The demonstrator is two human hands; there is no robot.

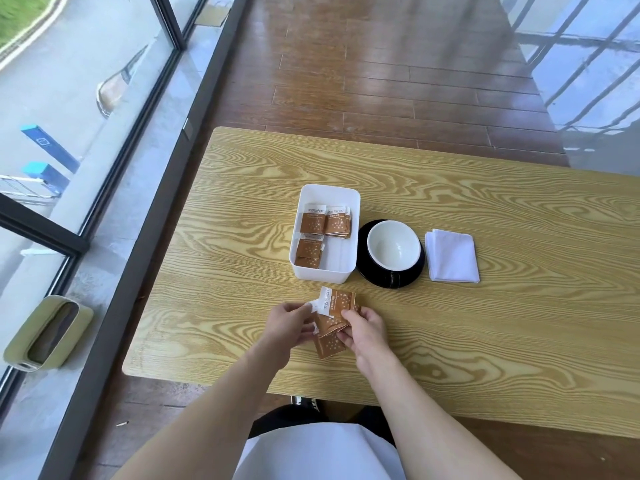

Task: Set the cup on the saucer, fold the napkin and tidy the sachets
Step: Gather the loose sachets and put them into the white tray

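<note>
A white-lined cup (393, 244) stands on a black saucer (389, 276). Right of it lies a folded white napkin (452, 256). A white plastic tray (325, 195) left of the saucer holds several brown sachets (323, 223). In front of the tray, a loose bunch of brown sachets (332, 320) sits on the table between my hands. My left hand (285, 327) pinches the white ends of the bunch, and my right hand (363, 329) grips its brown side.
The wooden table (485, 306) ends just left of the tray, beside a glass wall with a dark frame (138, 188). A pale green bin (48, 332) stands on the floor at the left. Wooden floor lies beyond the table.
</note>
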